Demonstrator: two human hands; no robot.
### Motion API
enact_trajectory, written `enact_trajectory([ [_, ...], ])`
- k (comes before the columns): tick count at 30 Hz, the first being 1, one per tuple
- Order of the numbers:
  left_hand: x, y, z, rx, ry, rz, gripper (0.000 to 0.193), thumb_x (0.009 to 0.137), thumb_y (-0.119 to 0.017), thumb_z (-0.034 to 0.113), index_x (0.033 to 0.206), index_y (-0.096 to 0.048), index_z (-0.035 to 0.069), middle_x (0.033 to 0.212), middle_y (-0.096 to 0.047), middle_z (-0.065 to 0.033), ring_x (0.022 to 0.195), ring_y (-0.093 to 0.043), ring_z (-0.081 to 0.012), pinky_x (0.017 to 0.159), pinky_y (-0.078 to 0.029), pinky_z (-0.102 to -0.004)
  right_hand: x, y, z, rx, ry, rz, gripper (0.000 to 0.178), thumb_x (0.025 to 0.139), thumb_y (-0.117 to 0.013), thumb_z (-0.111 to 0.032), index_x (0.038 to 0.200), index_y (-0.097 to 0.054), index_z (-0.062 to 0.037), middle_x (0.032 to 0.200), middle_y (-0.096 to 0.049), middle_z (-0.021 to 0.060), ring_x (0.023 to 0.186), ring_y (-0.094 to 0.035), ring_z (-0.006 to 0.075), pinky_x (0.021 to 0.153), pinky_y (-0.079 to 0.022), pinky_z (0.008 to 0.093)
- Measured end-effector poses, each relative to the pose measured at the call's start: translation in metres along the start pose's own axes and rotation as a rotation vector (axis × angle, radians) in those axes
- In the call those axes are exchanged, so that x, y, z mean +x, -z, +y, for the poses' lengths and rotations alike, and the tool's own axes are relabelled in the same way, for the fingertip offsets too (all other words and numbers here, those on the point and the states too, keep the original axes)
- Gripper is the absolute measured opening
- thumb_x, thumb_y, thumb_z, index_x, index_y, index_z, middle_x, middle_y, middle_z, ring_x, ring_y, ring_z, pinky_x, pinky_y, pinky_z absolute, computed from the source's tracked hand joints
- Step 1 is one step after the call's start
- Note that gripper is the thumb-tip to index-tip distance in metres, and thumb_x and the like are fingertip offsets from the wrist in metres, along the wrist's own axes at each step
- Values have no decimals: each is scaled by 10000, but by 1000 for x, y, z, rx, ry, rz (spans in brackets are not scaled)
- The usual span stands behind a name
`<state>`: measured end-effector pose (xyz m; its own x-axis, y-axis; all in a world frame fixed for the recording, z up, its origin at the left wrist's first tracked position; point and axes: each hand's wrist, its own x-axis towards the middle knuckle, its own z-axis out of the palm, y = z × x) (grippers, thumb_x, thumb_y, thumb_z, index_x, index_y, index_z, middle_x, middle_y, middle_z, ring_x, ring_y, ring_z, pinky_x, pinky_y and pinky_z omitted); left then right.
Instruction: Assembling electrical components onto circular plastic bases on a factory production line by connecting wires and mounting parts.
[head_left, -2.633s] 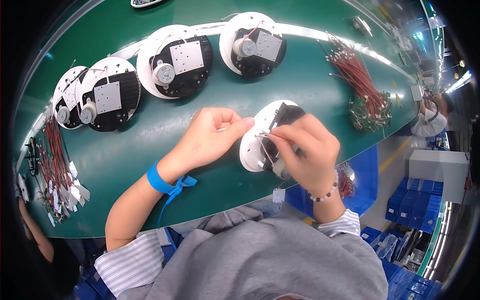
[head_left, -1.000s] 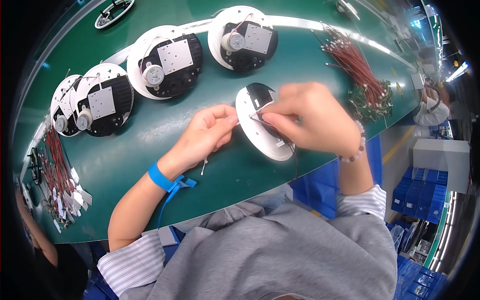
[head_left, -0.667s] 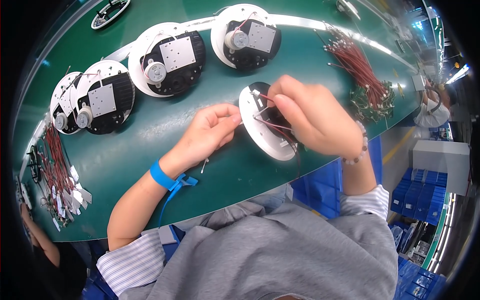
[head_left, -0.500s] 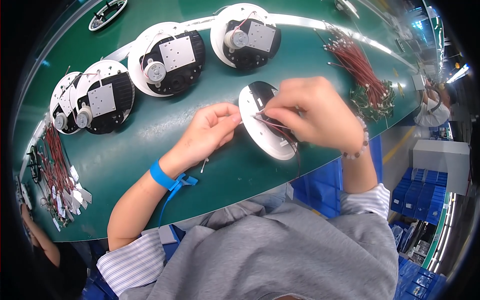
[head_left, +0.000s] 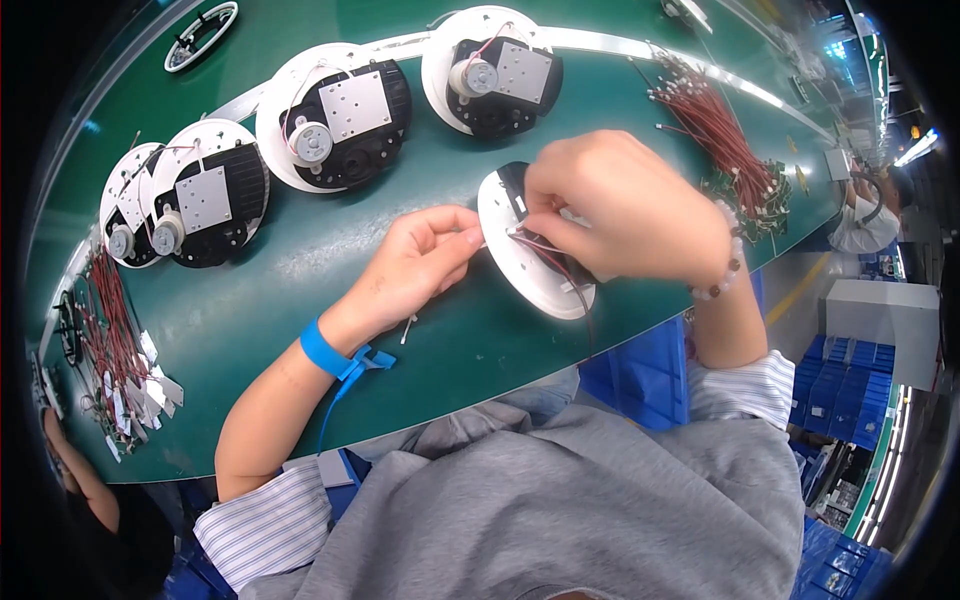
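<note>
A round white-and-black plastic housing is tilted up over the green bench. Its left rim meets the fingertips of my left hand, which are closed on it. A thin wire end with a small white plug shows below that hand. On the housing's inner side, my right hand is closed in a pinch on the thin wires, near a hole in the white part. Its fingers partly hide the pinch. Dark red wire hangs down past the housing's lower edge.
Several round housings with motors and metal plates line the far side. Red wire bundles lie at right and left. A blue wrist strap has a cord hanging down. Blue bins stand below the bench; another person's arm is far left.
My right hand has shifted slightly left and turned over the housing, still pinching the wires. My left hand stays put. A white ring at the far upper left has slid left and down.
</note>
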<state>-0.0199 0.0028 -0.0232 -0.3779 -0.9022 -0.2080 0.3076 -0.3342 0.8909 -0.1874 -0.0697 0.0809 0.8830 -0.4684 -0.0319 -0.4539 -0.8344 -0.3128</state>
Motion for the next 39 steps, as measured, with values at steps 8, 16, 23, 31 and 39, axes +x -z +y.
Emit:
enact_trajectory([
  [8, -4, -2, 4, 215, -24, 20, 178, 829, -472, 111, 908, -577, -9, 560, -453, 33, 473, -383, -37, 414, -289, -187, -9, -16, -12, -62, 1, 217, 148, 635, -594, -134, 664, -497, -26, 668, -493, 108, 581, -515, 277, 490, -418, 354],
  [16, -7, -5, 2, 301, -5, 59, 127, 787, -510, 53, 823, -596, -33, 529, -480, 27, 430, -395, -26, 402, -288, -160, -22, -41, -16, 16, 33, 344, 140, 672, -561, -138, 674, -482, -23, 688, -474, 90, 542, -524, 252, 442, -411, 344],
  [23, -4, -5, 0, 222, -13, 61, 122, 780, -506, 19, 849, -585, -43, 544, -500, 19, 443, -412, -23, 407, -289, -145, -22, -36, -10, 166, 24, 309, 159, 678, -582, -134, 614, -516, -5, 680, -444, 94, 546, -505, 257, 461, -402, 358],
  [31, -3, -7, -2, 264, -73, 159, 107, 794, -504, 47, 827, -568, -32, 550, -499, 15, 452, -418, -24, 404, -292, -142, -25, -35, -10, 168, 41, 299, 103, 633, -559, -97, 636, -576, 4, 649, -446, 101, 554, -507, 257, 462, -397, 350],
  [39, -3, -3, -3, 132, -81, 209, 118, 808, -488, 71, 835, -558, -20, 523, -478, 23, 420, -383, -18, 378, -259, -147, -17, -39, -11, 158, -37, 366, 103, 614, -559, -112, 598, -581, -12, 618, -465, 100, 593, -516, 256, 475, -404, 352],
])
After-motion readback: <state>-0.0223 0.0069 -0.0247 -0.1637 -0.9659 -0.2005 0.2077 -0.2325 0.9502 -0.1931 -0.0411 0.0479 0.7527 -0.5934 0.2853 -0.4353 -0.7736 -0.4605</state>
